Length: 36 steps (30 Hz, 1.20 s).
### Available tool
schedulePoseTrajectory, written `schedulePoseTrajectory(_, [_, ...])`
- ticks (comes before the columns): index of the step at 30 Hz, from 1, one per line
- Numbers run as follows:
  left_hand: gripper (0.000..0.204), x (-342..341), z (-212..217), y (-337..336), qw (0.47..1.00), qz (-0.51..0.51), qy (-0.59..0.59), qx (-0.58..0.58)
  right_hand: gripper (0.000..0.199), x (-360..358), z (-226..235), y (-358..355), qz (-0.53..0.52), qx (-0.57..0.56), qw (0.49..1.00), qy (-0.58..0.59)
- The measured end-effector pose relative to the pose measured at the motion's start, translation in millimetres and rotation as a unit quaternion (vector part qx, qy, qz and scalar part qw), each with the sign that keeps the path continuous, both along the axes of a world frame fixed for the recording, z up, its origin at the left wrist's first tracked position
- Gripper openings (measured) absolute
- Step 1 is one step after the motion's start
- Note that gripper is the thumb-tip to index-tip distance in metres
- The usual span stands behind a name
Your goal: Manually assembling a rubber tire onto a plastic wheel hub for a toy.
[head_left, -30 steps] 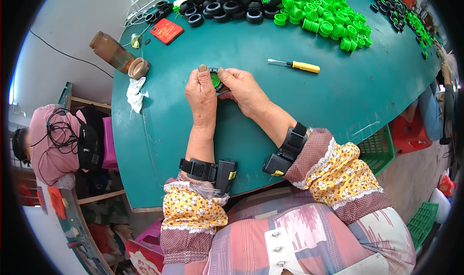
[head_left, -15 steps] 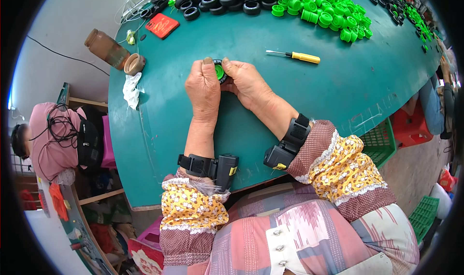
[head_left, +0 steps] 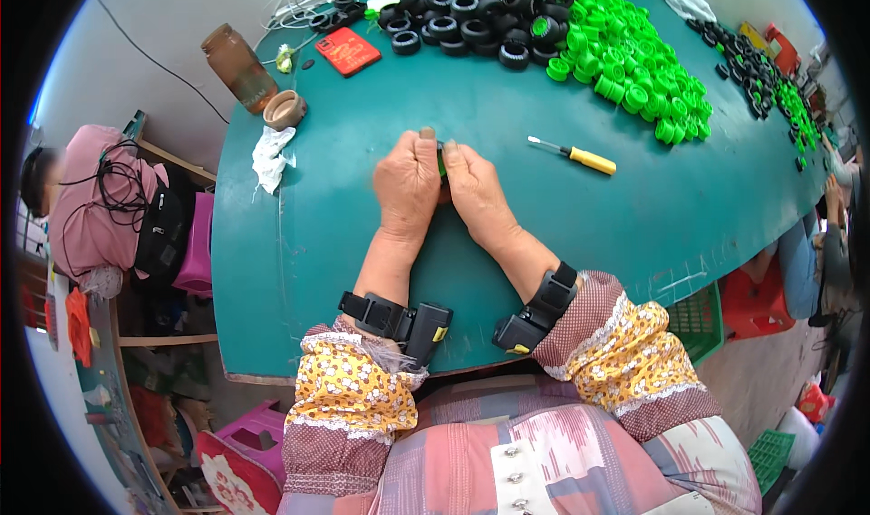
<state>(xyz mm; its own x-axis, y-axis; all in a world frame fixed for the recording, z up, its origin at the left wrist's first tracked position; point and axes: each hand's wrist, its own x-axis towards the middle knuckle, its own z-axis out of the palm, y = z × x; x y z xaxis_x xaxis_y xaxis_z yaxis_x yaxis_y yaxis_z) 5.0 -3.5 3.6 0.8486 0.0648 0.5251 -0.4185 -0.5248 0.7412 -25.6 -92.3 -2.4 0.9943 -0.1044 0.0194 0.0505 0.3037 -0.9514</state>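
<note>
Both my hands are closed on a small toy wheel [head_left: 442,163], a black tyre with a bright green hub, held over the middle of the table. Only a thin strip of it shows, seen nearly edge-on between my thumbs. My left hand [head_left: 407,187] wraps its left side, with the thumb along the top. My right hand [head_left: 478,192] grips the right side, thumb pressed near the upper edge. The fingers curl underneath and are mostly hidden. To the right of my hands lies a screwdriver [head_left: 591,160] with a yellow handle.
A heap of black tyres [head_left: 476,31] and a pile of green hubs [head_left: 639,76] lie at the back of the green table [head_left: 362,288]. Left are a red phone-like case [head_left: 348,51], a brown bottle [head_left: 237,67], its cap [head_left: 285,109] and crumpled tissue [head_left: 271,160]. People sit at both sides.
The wheel has turned from showing its green face to nearly edge-on, and my hands have drawn closer together around it. The whole view has shifted slightly.
</note>
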Motion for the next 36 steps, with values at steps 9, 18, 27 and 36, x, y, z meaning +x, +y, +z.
schedulePoseTrajectory(9, [0.027,-12.0,6.7,-1.0,0.998,-0.016,0.004,0.052,0.035,-5.5,2.3,-8.6,0.11,0.158,0.968,0.162])
schedulePoseTrajectory(18, [0.043,-5.8,-3.2,5.4,0.977,-0.041,0.076,-0.197,0.026,-13.6,3.7,11.0,0.016,0.017,1.0,0.015])
schedulePoseTrajectory(27, [0.035,-6.4,7.0,6.0,0.998,-0.011,0.042,-0.04,0.034,-1.9,4.3,-0.2,-0.011,-0.23,0.972,-0.05])
schedulePoseTrajectory(36, [0.034,-6.6,4.0,1.1,0.999,-0.016,0.037,-0.014,0.036,-6.8,11.6,-5.0,0.048,-0.032,0.994,0.092])
